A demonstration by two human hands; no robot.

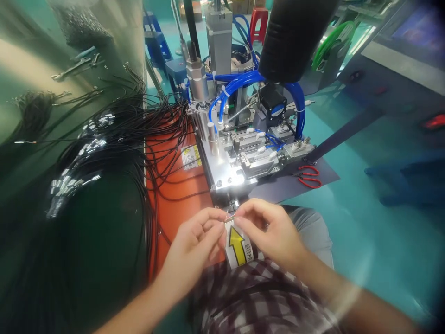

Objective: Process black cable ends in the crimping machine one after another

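Both of my hands meet in front of the metal machine point(222, 171), just above a white label with a yellow arrow point(237, 245). My left hand point(201, 234) is closed in a pinch at the end of a thin wire point(230, 217). From the other side, the thumb and forefinger of my right hand point(267, 227) pinch the same wire. Only a short piece of it shows between the fingertips; the rest is hidden. A small dark clamp-like part point(232, 205) of the machine sits right beyond the fingertips.
Black cables point(167, 125) spread over the orange board point(174, 222) and the dark table point(104, 250) at left. Red-handled pliers point(309, 177) lie right of the machine. Blue air tubes point(239, 81) loop above it, and a thick black cylinder point(295, 37) hangs overhead. Wrenches point(76, 65) lie back left.
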